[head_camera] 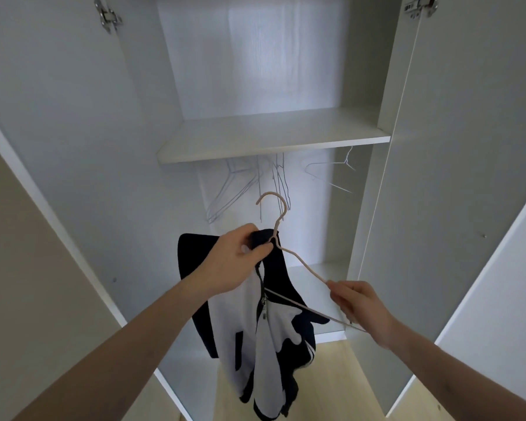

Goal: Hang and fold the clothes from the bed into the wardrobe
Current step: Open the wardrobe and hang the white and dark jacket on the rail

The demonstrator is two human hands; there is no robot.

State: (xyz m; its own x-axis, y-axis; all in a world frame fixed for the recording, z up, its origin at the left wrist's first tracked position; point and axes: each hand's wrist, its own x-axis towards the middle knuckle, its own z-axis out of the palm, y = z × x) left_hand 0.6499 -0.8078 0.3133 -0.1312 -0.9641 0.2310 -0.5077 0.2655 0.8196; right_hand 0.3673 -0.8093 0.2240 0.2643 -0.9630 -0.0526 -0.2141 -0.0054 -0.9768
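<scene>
A navy and white zip jacket (pixel 268 338) hangs in front of the open white wardrobe (pixel 264 135). My left hand (pixel 234 262) grips its dark collar together with the neck of a beige hanger (pixel 298 259). The hanger's hook points up toward the space under the shelf. My right hand (pixel 362 308) pinches the hanger's right arm near its outer end. The jacket's left shoulder sits over the hanger; the right arm of the hanger is bare.
A white shelf (pixel 271 138) spans the wardrobe. Below it several thin wire hangers (pixel 246 186) hang from a hidden rail. Both wardrobe doors (pixel 480 177) stand open to left and right. Pale wooden floor (pixel 346 387) shows at the bottom.
</scene>
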